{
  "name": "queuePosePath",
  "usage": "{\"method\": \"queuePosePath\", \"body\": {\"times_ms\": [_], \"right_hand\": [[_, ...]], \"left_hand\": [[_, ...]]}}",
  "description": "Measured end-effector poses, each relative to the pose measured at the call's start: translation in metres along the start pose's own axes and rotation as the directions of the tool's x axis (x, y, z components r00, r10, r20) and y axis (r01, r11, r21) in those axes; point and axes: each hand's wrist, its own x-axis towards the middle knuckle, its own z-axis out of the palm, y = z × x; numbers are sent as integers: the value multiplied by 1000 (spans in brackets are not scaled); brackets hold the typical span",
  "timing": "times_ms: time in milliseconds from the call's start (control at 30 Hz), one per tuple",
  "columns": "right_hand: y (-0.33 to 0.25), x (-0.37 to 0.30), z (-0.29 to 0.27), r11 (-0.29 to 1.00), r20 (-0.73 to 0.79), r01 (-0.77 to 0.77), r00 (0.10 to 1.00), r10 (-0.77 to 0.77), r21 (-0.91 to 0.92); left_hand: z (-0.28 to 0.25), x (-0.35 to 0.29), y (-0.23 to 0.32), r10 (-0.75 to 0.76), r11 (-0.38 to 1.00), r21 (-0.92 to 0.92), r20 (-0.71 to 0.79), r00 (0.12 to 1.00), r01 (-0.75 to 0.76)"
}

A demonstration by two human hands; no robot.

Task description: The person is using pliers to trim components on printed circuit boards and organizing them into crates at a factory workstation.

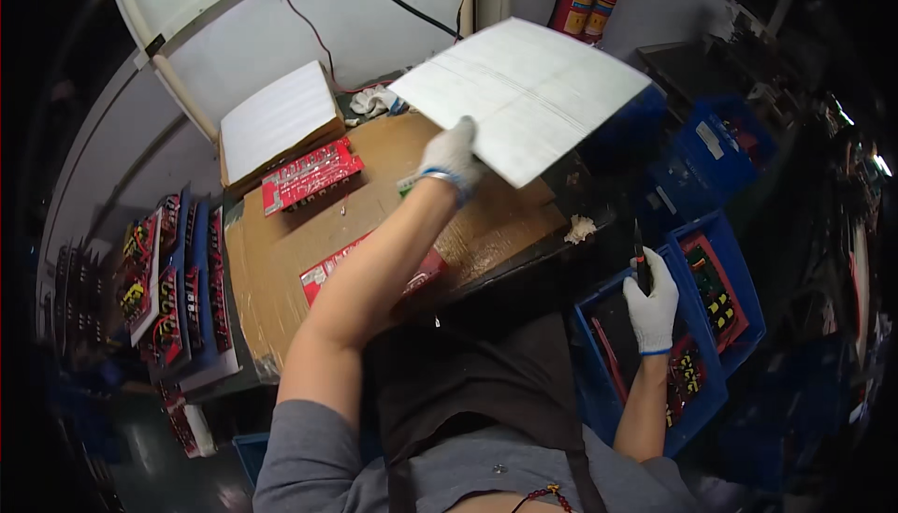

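Note:
My left hand [452,154], in a white glove with a blue cuff, grips the near left edge of a large white sheet [533,83]. The sheet is raised and tilted above the far right part of the cardboard-covered table. Low at the right, my gloved right hand [652,303] is closed on a slim black pointed tool [644,270] with its tip up, above a blue bin. One red circuit board [313,176] lies at the table's far left. A second red circuit board [426,272] is partly hidden under my left forearm.
A stack of white sheets [276,120] stands at the table's back left. Blue bins [739,326] with circuit boards stand to the right. Upright boards [173,289] are racked at the left. A glove [379,100] lies at the back, and fire extinguishers [586,3] are by the wall.

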Motion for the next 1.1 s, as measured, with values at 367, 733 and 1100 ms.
{"method": "queuePosePath", "body": {"times_ms": [367,733,1100], "right_hand": [[8,-28,-12,995,55,-104,993,104,8],[-5,-14,3,994,90,-70,994,62,85],[-28,-20,6,991,160,-54,986,34,123]], "left_hand": [[3,-12,45,-108,-511,824,223,969,-247],[4,-44,117,-161,-643,713,231,959,-280],[65,79,19,-76,-605,686,457,886,-405]]}}
